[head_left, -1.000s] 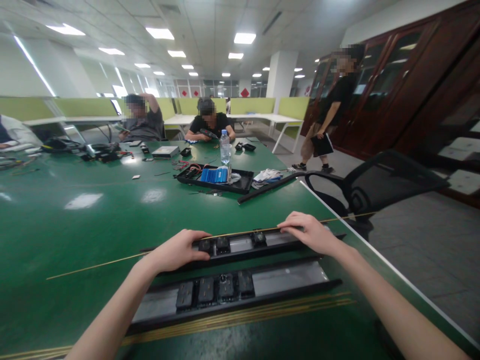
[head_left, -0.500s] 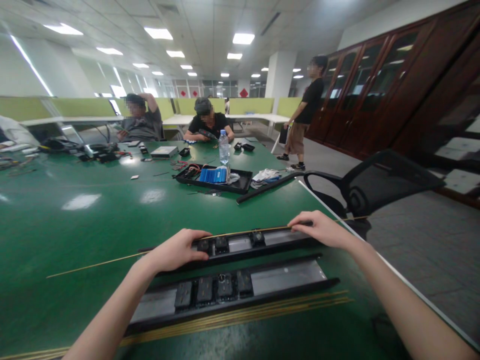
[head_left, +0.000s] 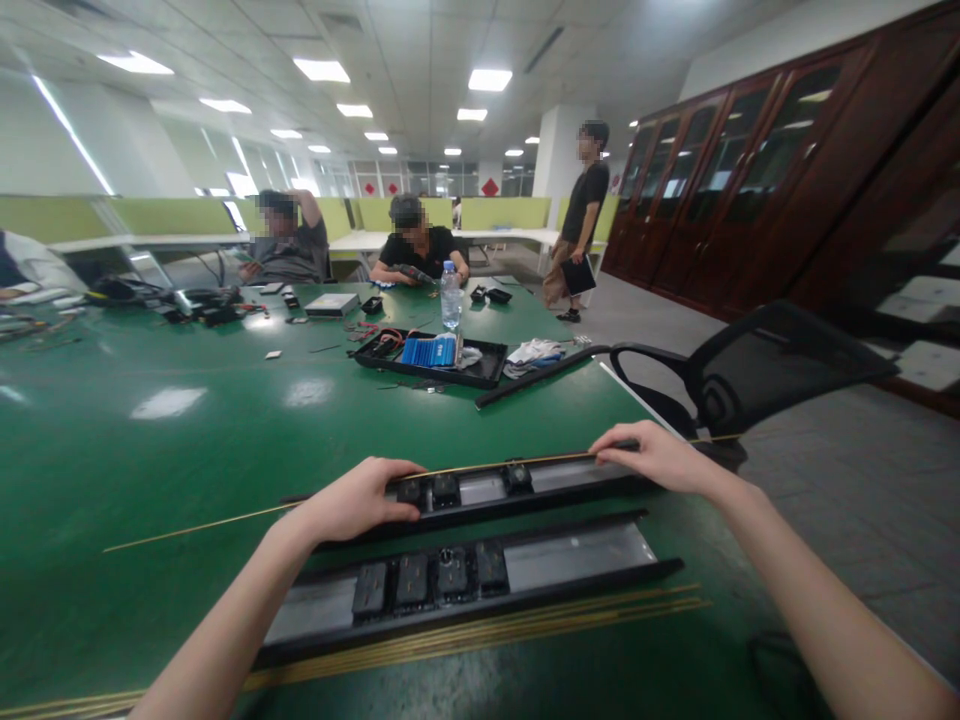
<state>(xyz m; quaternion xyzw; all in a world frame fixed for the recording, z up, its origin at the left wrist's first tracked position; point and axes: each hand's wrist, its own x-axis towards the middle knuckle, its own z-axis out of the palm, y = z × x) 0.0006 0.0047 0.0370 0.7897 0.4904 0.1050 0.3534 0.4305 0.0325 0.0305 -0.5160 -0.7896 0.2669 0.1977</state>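
Note:
My left hand (head_left: 356, 500) is closed around a black channel rail (head_left: 555, 500), thumb on the near wall and fingers over the far one. Black socket modules (head_left: 445, 490) sit inside the rail. A long thin brass rod (head_left: 517, 463) runs along its far edge, past both ends. At the rail's right part, my right hand (head_left: 649, 455) pinches the rod between thumb and fingers. Closer to me lies a second rail (head_left: 577, 552) with several socket modules (head_left: 412, 580) side by side. More brass rods (head_left: 450, 645) lie along its near side.
Farther back are a black tray (head_left: 480, 368) with a blue finned block (head_left: 429, 350), a water bottle (head_left: 450, 300), gloves (head_left: 534, 355) and a black strip (head_left: 532, 378). An office chair (head_left: 780, 360) stands right. Two co-workers sit across the table; another person (head_left: 585, 210) stands beyond.
My right hand has slid right along the brass rod toward the rail's end. My left hand stays in place on the rail. The person in the background has walked away from the table's right side.

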